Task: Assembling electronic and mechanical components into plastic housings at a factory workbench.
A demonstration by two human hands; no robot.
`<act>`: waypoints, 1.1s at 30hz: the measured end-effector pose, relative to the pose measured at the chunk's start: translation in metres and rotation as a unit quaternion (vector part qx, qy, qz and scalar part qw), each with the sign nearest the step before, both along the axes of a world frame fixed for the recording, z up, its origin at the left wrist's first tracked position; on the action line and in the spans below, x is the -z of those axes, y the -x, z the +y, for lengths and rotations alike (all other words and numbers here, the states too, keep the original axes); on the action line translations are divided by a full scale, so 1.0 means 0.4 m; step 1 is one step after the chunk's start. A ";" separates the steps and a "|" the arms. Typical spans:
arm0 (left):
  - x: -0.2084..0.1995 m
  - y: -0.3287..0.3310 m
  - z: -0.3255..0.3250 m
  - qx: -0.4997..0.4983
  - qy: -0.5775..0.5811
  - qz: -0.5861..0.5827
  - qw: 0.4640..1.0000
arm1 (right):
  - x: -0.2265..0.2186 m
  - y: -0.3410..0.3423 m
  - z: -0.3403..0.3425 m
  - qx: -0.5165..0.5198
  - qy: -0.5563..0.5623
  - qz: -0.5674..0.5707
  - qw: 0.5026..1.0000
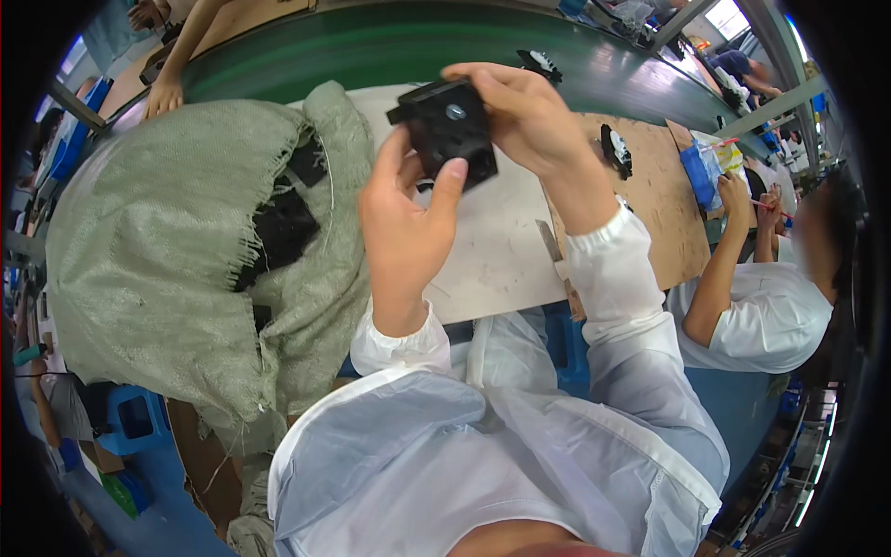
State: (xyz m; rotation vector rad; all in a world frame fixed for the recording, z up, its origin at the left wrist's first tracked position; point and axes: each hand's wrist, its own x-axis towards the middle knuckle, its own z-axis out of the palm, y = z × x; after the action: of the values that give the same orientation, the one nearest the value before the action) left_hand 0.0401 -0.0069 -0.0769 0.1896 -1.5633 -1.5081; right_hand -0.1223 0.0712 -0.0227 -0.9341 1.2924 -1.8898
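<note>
Your left hand (408,223) and your right hand (538,116) held together one black part (450,139), which was to the right of the green sack (153,241) and above the pale counter (497,265). The grip of your left hand was pinching the black part, with the thumb pressed on its face near the lower edge and the other fingers at its left side, partly hidden. The grip of your right hand was also closed on it, at the upper right corner. Through the torn opening of the green sack, several dark pieces (286,227) could be seen, but their exact shape I cannot tell. Farther to the right of the sack, one black-and-white piece (616,152) lay on a brown board (664,218). Beyond the sack ran a green belt (371,51), and a second black-and-white piece (540,65) was on it. Just behind the sack was another person's hand (165,96). Far to the right of the sack, a co-worker (766,311) in a white top sat with both hands raised.
</note>
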 end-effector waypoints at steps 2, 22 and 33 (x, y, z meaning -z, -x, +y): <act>0.003 0.036 -0.004 -0.112 0.066 -0.004 0.991 | 0.007 0.072 -0.076 0.079 -0.029 0.002 0.996; 0.001 0.017 -0.021 0.031 -0.062 -0.082 0.994 | 0.013 0.640 -0.194 -0.057 -0.494 0.607 0.620; -0.071 -0.063 -0.030 0.055 0.084 -0.162 0.982 | 0.046 0.518 -0.197 -0.040 -0.512 0.739 0.435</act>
State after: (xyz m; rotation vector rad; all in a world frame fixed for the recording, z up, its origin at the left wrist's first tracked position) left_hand 0.0655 -0.0190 -0.0486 0.2666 -1.9807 -1.4738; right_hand -0.3293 -0.0077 -0.0410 -1.7109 2.5706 0.6814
